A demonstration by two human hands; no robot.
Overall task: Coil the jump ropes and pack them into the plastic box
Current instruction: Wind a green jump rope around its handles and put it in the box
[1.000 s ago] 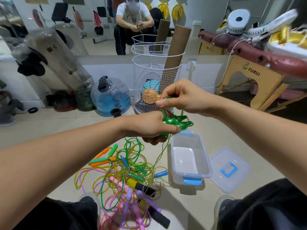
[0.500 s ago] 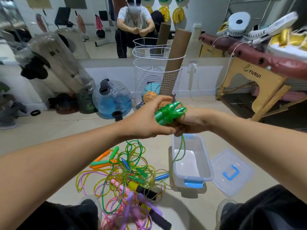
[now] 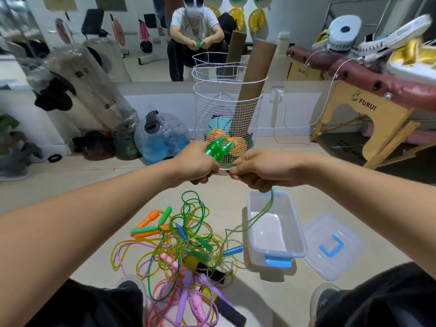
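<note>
Left hand gripping green handles, right hand pinching green rope; plastic box sitting empty, tangled pile waiting at near left.

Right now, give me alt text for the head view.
Left hand grips green jump-rope handles while right hand pinches the green cord, which trails down over an empty clear plastic box. A tangled rope pile lies left of the box; the lid lies to its right.

Bright, even indoor light, soft shadows under my legs at 6 o'clock, fisheye bending edges, blur at 2 o'clock.
</note>
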